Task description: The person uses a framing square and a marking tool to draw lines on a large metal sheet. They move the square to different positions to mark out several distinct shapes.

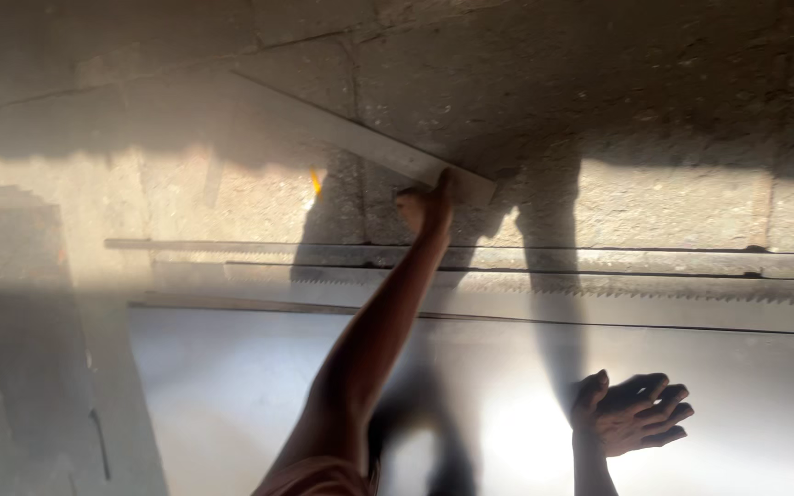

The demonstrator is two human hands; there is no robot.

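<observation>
My left hand (425,207) reaches far forward and grips the near end of a long flat grey bar (342,133). The bar lies slanted against the rough block surface (599,73), running up and to the left from the hand. My right hand (631,413) hovers at the lower right over a smooth grey sheet (232,386). Its fingers are spread and slightly curled, and nothing is in it. The image is blurred and part sunlit, so the exact grip on the bar is hard to make out.
Long horizontal strips with toothed edges (645,289) run across the middle, between the blocks and the grey sheet. A small orange object (316,181) shows just under the bar. Dark shadows of arm and body (549,230) fall across the blocks. A grey slab (20,303) stands at the left.
</observation>
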